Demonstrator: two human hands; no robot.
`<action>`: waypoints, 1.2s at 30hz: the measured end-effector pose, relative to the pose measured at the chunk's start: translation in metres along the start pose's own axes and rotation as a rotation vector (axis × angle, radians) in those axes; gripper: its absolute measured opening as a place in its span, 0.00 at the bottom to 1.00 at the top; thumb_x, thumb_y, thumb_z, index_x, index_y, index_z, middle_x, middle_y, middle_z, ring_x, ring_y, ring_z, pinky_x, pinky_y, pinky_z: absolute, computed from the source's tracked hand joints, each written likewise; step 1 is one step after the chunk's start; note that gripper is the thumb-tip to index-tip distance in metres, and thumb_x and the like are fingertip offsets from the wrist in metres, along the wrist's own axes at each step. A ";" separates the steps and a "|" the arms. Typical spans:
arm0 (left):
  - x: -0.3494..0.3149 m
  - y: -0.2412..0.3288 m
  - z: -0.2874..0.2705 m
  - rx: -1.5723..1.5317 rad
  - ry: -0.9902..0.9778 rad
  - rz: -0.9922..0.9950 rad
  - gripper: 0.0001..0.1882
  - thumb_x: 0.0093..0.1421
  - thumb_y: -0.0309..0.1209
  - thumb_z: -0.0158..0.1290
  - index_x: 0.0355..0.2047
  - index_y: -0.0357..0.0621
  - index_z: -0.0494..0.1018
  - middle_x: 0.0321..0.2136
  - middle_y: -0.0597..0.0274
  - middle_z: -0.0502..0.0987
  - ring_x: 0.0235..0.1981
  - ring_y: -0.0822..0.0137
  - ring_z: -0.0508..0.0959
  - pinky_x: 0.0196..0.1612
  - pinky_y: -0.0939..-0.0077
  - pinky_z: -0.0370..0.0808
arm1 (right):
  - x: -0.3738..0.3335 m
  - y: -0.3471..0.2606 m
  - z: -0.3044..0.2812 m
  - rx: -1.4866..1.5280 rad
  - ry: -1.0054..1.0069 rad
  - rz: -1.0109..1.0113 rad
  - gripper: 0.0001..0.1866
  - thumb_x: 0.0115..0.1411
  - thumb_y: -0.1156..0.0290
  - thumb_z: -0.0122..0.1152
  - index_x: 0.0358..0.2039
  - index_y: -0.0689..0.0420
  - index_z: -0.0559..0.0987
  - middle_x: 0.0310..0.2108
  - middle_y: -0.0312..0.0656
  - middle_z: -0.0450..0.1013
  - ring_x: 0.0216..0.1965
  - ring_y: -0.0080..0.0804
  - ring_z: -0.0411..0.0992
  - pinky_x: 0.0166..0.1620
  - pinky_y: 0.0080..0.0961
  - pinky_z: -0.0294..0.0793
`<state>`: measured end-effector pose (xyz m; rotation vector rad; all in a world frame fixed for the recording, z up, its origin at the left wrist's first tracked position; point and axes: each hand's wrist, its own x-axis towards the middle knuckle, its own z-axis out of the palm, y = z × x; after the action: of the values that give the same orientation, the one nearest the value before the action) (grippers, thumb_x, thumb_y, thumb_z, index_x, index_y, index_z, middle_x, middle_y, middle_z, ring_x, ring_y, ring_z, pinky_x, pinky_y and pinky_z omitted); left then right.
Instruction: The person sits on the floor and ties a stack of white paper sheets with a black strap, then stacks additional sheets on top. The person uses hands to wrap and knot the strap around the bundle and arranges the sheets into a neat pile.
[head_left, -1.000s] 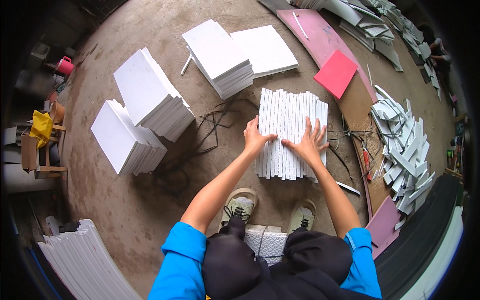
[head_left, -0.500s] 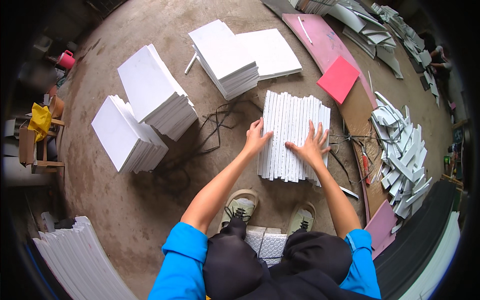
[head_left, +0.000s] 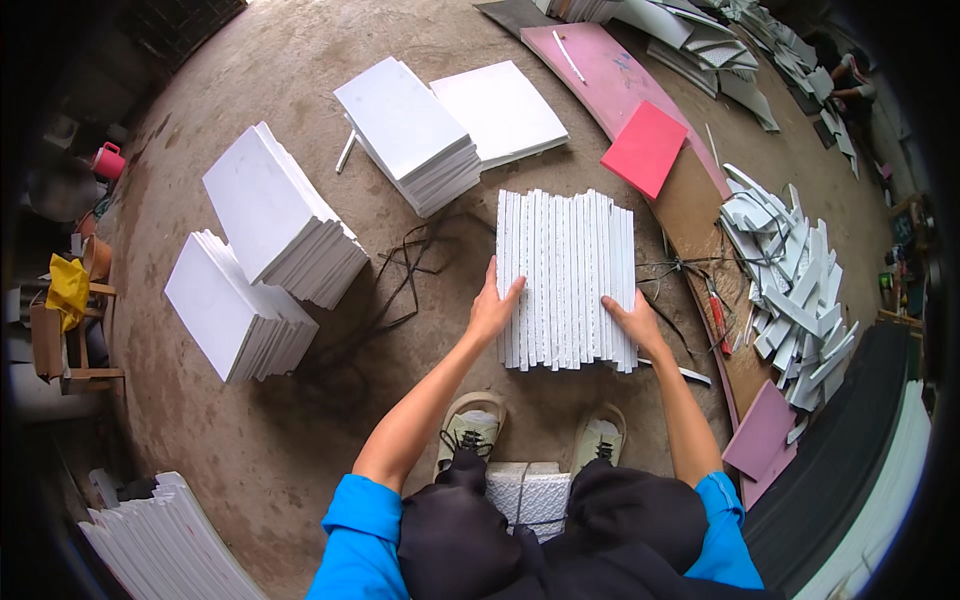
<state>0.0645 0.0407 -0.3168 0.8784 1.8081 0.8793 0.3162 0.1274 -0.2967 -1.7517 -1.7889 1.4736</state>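
A bundle of white foam boards [head_left: 565, 270] stands on edge on the floor in front of me, its rough cut edges facing up. My left hand [head_left: 494, 306] presses against its left side, with the thumb over the top edges. On the opposite side my right hand [head_left: 636, 324] clasps the bundle, its thumb also on top and the other fingers hidden behind the side. Between them the two hands squeeze the boards together. A black strap [head_left: 412, 262] lies loose and tangled on the floor, left of the bundle.
Neat stacks of white boards [head_left: 262, 195] stand to the left, another stack [head_left: 408, 130] farther ahead. A pink sheet [head_left: 655, 148], a red-handled cutter [head_left: 717, 318] and a heap of white offcuts [head_left: 790, 280] lie at right. A person [head_left: 852, 85] is at far right.
My hands have slid from the top of the bundle down to its two sides. The right hand's spread fingers have moved over the right side. The view has shifted slightly.
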 end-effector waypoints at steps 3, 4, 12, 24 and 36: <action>-0.008 -0.007 0.001 -0.111 0.000 0.084 0.47 0.48 0.52 0.53 0.61 0.48 0.42 0.51 0.47 0.64 0.51 0.55 0.67 0.52 0.67 0.62 | -0.011 -0.006 0.004 -0.023 0.124 -0.117 0.35 0.44 0.55 0.64 0.46 0.65 0.64 0.42 0.52 0.69 0.44 0.38 0.69 0.46 0.30 0.66; -0.010 -0.002 0.001 -0.133 -0.007 0.117 0.47 0.47 0.51 0.54 0.61 0.48 0.42 0.51 0.47 0.65 0.51 0.55 0.67 0.52 0.67 0.62 | -0.014 -0.002 0.003 -0.010 0.151 -0.146 0.34 0.44 0.56 0.64 0.46 0.65 0.64 0.43 0.53 0.68 0.44 0.39 0.68 0.46 0.30 0.66; 0.001 0.050 0.035 -0.238 -0.095 0.164 0.50 0.41 0.53 0.60 0.59 0.48 0.48 0.49 0.44 0.61 0.52 0.51 0.62 0.54 0.64 0.60 | -0.080 -0.037 -0.044 -0.313 0.468 -0.226 0.41 0.45 0.55 0.64 0.51 0.67 0.57 0.45 0.56 0.59 0.47 0.50 0.62 0.48 0.37 0.61; 0.020 0.022 0.062 0.209 0.051 0.223 0.42 0.47 0.58 0.50 0.53 0.40 0.57 0.46 0.45 0.64 0.49 0.53 0.61 0.51 0.63 0.60 | -0.068 -0.042 -0.047 -0.601 0.389 -0.179 0.43 0.47 0.50 0.60 0.53 0.69 0.56 0.45 0.61 0.63 0.45 0.53 0.65 0.48 0.38 0.64; -0.024 -0.040 -0.033 0.373 0.380 0.090 0.33 0.58 0.53 0.39 0.59 0.50 0.51 0.46 0.49 0.56 0.45 0.50 0.58 0.50 0.54 0.55 | -0.059 -0.132 0.036 -1.031 0.313 -0.942 0.17 0.48 0.69 0.57 0.37 0.66 0.73 0.39 0.54 0.70 0.32 0.40 0.68 0.36 0.27 0.71</action>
<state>0.0338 -0.0056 -0.3304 1.0865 2.3285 0.8181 0.2235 0.0900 -0.1861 -0.9271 -2.7642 -0.1349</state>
